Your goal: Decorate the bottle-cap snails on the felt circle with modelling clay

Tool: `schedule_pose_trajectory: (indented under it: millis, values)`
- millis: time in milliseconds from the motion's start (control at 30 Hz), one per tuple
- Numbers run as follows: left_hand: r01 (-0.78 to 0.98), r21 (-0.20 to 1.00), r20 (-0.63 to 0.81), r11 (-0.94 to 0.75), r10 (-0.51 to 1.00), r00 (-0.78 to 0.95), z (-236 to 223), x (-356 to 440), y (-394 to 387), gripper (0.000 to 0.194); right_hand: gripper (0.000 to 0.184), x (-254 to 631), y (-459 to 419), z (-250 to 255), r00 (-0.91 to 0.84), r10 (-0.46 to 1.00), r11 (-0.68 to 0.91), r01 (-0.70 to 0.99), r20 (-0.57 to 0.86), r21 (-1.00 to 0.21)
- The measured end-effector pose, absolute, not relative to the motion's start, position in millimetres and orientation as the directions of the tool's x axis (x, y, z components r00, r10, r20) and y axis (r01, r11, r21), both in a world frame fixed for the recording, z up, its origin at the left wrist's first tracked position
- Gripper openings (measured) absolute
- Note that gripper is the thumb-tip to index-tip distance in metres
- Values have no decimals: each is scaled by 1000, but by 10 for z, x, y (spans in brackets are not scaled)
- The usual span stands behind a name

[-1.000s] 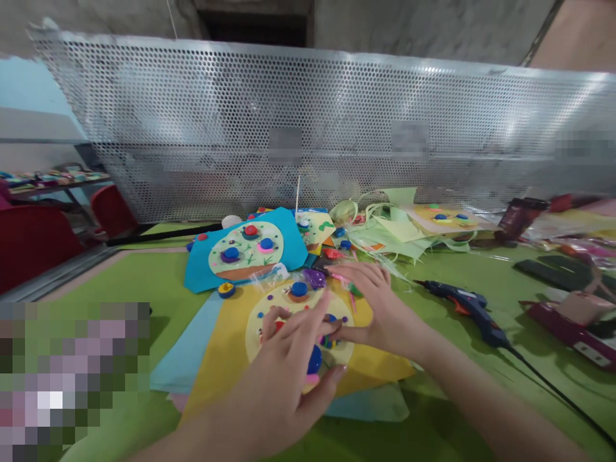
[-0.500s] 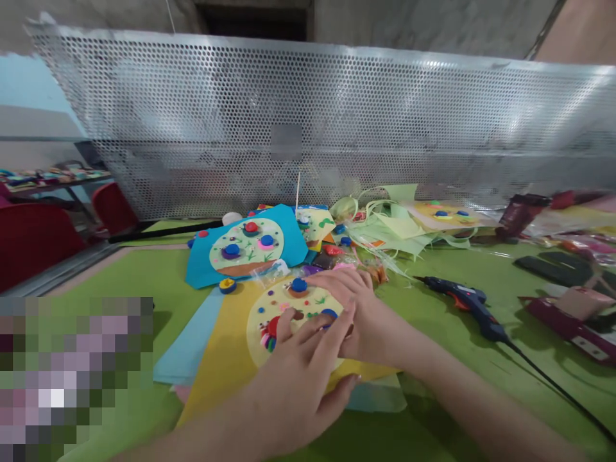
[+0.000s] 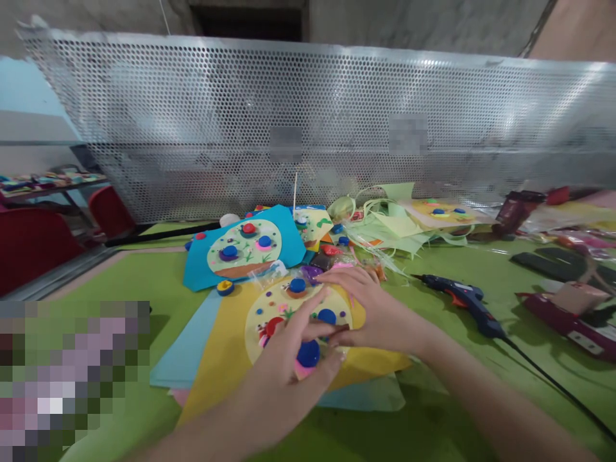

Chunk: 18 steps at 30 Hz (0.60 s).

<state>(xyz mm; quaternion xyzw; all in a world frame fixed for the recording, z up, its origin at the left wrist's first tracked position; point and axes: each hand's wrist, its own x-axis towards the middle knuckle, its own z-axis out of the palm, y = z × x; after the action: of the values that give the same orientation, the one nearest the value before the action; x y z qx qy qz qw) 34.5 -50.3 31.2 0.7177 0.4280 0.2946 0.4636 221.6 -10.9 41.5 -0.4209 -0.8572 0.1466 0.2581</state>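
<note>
Both hands over the decorated pale yellow disc, which lies directly under the fingers on a yellow sheet. Left hand: thumb and fingers spread apart, blue cap with pink base sitting in the gap between them; contact with it, can't tell. Right hand: thumb and index well apart, index reaching over the disc's far right edge, thumb tip right beside a left fingertip. Whether those two tips touch or press something small, can't tell.

Second blue cap between the left fingers and right thumb, partly covered. Red cap just left of the left fingers. Third blue cap, on a brown base, just beyond the left fingertips, left of the right index. Purple packet just beyond the right index tip.

Loose yellow-and-blue cap left of the left fingers, beyond the yellow sheet's edge. Bright blue card with its own decorated disc farther out past the left fingertips. Light blue sheet sticks out left of the left fingers, under the yellow one. Dark blue glue gun well right of the right fingers, lying on the green table, nozzle pointing toward them. Perforated metal panel far beyond all fingers.
</note>
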Motion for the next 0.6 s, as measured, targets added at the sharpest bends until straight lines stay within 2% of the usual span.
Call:
schedule_pose_trajectory:
  millis: [33, 100, 267, 400, 600]
  values:
    - [243, 967, -44, -73, 895, 444, 324, 337, -483, 67, 71, 2245, -94, 420, -500, 814, 578, 657, 294, -484]
    - [59, 987, -158, 147, 890, 427, 344, 326, -437, 70, 72, 2294, -66, 429, -494, 833, 546, 662, 249, -514]
    - [-194, 871, -350, 450, 848, 397, 382, 330, -385, 84, 75, 2317, -40, 418, -526, 833, 525, 655, 171, -543]
    - [-209, 841, -396, 498, 832, 389, 433, 345, -397, 89, 76, 2317, -41, 391, -530, 833, 520, 652, 158, -552]
    - [-203, 821, -423, 533, 808, 411, 426, 332, -393, 78, 74, 2363, -39, 357, -534, 823, 546, 652, 192, -526]
